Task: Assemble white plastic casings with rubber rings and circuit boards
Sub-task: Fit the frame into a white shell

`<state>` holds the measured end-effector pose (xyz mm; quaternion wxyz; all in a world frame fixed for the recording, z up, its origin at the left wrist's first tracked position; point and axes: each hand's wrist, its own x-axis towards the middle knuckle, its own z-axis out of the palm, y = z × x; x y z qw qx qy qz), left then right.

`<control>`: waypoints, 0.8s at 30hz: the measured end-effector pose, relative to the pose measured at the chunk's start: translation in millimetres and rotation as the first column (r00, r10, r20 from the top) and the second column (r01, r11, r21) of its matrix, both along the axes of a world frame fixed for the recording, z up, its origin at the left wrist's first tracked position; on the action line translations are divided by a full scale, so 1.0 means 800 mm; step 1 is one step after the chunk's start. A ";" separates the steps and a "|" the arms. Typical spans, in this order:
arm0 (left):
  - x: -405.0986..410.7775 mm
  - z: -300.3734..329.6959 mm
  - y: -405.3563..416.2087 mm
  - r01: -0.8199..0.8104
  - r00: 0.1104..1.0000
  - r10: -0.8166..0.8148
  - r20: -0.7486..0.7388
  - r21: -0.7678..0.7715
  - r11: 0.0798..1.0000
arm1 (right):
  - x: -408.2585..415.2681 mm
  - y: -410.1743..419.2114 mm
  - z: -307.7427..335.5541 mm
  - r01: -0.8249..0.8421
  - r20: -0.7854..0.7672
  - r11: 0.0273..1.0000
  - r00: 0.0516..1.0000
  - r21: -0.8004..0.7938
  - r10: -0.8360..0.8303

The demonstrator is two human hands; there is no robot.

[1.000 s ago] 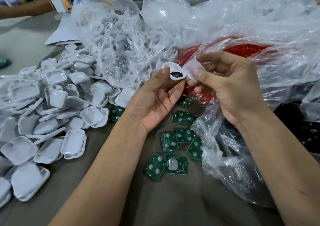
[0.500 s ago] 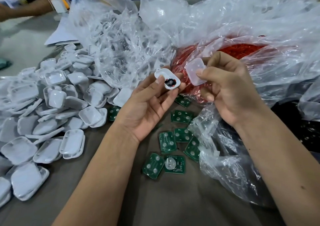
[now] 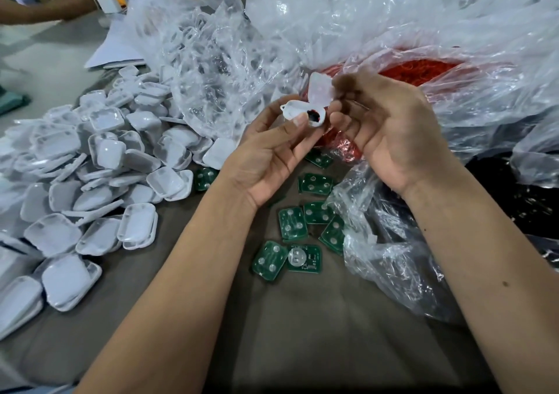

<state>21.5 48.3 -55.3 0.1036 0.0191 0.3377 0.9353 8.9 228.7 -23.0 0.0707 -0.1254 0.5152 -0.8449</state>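
Both hands are raised above the surface (image 3: 302, 333) at centre frame, palms turned inward toward each other. Left hand (image 3: 269, 151) pinches a white casing half (image 3: 298, 115) between thumb and fingertips; a dark, reddish-black component sits in its exposed face, details too small to resolve. Right hand (image 3: 390, 133) has its fingers curled round a second, translucent white casing piece (image 3: 320, 92), held upright and meeting the first piece at its upper edge. Whether the two pieces are joined cannot be told. Behind the hands, a clear plastic bag (image 3: 423, 70) lies open and holds a mass of red rubber rings (image 3: 417, 70). Another clear bag (image 3: 205, 70) to its left contains white casings, partly obscured by wrinkled film. Loose white casings (image 3: 99, 164) are heaped on the surface to the left of the hands, well apart from them. Green circuit boards (image 3: 302, 230) lie scattered flat on the surface directly below and between the forearms, some partly under crumpled plastic film (image 3: 390, 257) at right. Another person's forearm (image 3: 45, 9) rests at the far upper left.
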 end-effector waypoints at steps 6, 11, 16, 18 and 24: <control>-0.001 -0.001 0.002 -0.034 0.999 0.034 0.013 -0.013 0.999 | 0.006 -0.008 -0.002 0.175 -0.121 0.976 0.980 0.133 -0.159; 0.000 -0.002 0.006 -0.034 0.999 0.034 0.011 -0.008 0.999 | 0.007 -0.009 -0.004 0.241 -0.152 0.954 0.965 0.176 -0.216; -0.002 -0.008 0.007 -0.013 1.000 0.012 -0.011 -0.055 0.998 | 0.003 -0.005 -0.006 0.310 -0.185 0.917 0.945 0.250 -0.269; -0.002 -0.008 0.008 -0.009 1.000 0.006 -0.024 -0.108 0.994 | 0.000 -0.002 -0.006 0.333 -0.203 0.896 0.938 0.293 -0.282; -0.004 -0.008 0.011 -0.001 0.999 -0.009 -0.053 -0.184 0.983 | -0.004 0.004 -0.008 0.278 -0.219 0.886 0.953 0.370 -0.208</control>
